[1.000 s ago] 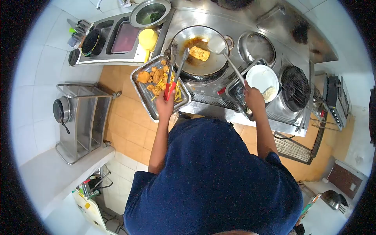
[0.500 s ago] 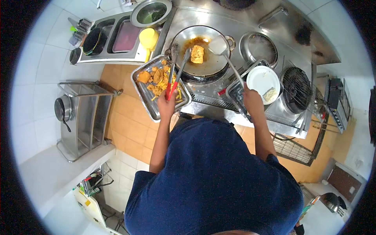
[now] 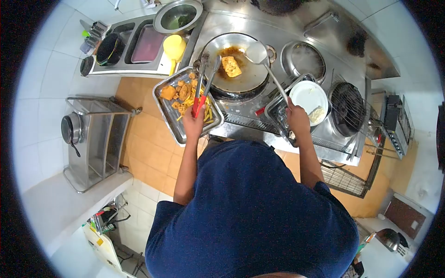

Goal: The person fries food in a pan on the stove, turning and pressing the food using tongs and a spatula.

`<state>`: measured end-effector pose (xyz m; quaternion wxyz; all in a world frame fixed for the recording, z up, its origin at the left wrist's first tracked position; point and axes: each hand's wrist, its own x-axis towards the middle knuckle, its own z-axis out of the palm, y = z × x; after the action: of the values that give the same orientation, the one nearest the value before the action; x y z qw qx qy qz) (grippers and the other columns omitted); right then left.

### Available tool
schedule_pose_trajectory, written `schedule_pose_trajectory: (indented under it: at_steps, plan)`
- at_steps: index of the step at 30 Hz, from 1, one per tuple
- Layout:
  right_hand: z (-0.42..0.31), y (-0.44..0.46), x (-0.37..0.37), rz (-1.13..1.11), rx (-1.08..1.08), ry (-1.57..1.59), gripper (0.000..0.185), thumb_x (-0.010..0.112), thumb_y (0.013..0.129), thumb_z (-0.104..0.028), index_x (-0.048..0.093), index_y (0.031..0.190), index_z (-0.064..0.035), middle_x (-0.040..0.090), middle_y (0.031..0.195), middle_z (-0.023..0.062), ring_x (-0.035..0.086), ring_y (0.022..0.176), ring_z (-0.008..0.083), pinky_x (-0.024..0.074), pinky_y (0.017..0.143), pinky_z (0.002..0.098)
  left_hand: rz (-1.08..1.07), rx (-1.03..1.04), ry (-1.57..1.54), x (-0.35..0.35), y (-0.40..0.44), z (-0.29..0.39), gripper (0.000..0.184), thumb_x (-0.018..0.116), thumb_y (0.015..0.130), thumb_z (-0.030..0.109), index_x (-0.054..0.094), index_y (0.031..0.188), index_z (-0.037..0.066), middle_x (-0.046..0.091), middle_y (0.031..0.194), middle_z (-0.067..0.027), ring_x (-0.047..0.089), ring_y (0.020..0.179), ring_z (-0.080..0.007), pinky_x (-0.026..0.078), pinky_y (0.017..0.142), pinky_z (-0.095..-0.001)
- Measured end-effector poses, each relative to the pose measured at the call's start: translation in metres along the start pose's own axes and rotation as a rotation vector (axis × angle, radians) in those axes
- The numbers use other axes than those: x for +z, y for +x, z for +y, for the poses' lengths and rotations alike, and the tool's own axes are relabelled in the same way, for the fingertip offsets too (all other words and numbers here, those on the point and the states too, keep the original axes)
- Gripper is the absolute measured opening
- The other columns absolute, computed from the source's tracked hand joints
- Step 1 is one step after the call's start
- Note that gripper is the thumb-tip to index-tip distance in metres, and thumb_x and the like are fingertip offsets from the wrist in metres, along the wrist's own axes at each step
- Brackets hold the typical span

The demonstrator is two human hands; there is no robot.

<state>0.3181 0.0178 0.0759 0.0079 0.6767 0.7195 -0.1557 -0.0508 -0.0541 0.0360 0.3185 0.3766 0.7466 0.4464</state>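
My left hand (image 3: 193,121) is closed round the red handles of metal tongs (image 3: 200,98). Their arms are spread and reach over a steel tray (image 3: 178,132) toward the wok's left rim. Fried golden pieces (image 3: 184,90) and yellow fries (image 3: 208,112) lie in that tray. In my right hand (image 3: 297,119) is the handle of a long metal ladle or spatula (image 3: 277,82), its broad head over the right side of the wok (image 3: 252,79). A golden-brown fried block (image 3: 231,66) lies in the wok, in a little brown oil, apart from both tools.
Right of the wok are a white bowl (image 3: 306,95) with pale food, a dark tray (image 3: 278,111), a round steel pot (image 3: 303,60) and a burner grate (image 3: 347,106). A yellow scoop (image 3: 174,47) and a steel bowl (image 3: 178,16) stand back left. A steel cart (image 3: 99,143) is at left.
The tongs have drawn back left, away from the fried block, and the block now lies slightly turned. The ladle or spatula has shifted a little. The whole view has moved slightly.
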Motion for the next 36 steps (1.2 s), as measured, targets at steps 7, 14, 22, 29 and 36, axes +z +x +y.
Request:
schedule_pose_trajectory:
  at_steps: [7,14,22,29,36]
  plan:
    - [0.0,-0.006,0.015,-0.015,-0.151,0.192,0.049,0.06,0.091,-0.021,0.053,0.138,-0.013,0.065,0.086,0.0247,0.064,0.08,0.0426,0.0505,0.073,0.0523,0.011,0.049,0.11,0.003,-0.004,0.002,0.044,0.072,0.088,0.04,0.066,0.092,-0.003,0.061,0.067,-0.0069,0.056,0.059,-0.0135,0.045,0.055,-0.0298]
    - [0.006,-0.001,0.014,0.033,-0.032,0.093,0.048,0.063,0.09,-0.02,0.056,0.136,-0.0138,0.065,0.085,0.0245,0.064,0.08,0.0432,0.0501,0.074,0.051,-0.009,-0.013,-0.005,-0.002,-0.009,0.009,0.041,0.071,0.089,0.035,0.066,0.098,-0.005,0.062,0.068,-0.0058,0.055,0.058,-0.0117,0.044,0.054,-0.0281]
    - [0.018,-0.001,0.005,0.029,-0.182,0.231,0.05,0.063,0.09,-0.019,0.054,0.139,-0.0127,0.066,0.088,0.0267,0.065,0.083,0.043,0.0497,0.075,0.0491,0.018,0.043,-0.01,-0.003,-0.012,0.002,0.045,0.071,0.089,0.042,0.066,0.094,-0.002,0.059,0.064,-0.005,0.055,0.055,-0.0114,0.043,0.052,-0.0277]
    - [0.034,0.009,0.018,0.055,-0.17,0.085,0.049,0.059,0.092,-0.023,0.052,0.139,-0.0136,0.063,0.081,0.0246,0.063,0.077,0.0425,0.0511,0.071,0.052,0.019,-0.059,-0.04,-0.002,-0.016,-0.004,0.045,0.071,0.089,0.042,0.066,0.091,-0.003,0.059,0.063,-0.0049,0.054,0.055,-0.0122,0.043,0.052,-0.0289]
    - [0.016,-0.016,0.002,-0.065,-0.197,0.135,0.048,0.059,0.091,-0.022,0.053,0.138,-0.0134,0.064,0.083,0.0255,0.063,0.077,0.0432,0.0514,0.072,0.0522,0.05,-0.042,0.031,-0.004,-0.02,-0.004,0.042,0.072,0.089,0.038,0.066,0.092,-0.004,0.058,0.063,-0.0063,0.054,0.055,-0.0138,0.043,0.053,-0.0302]
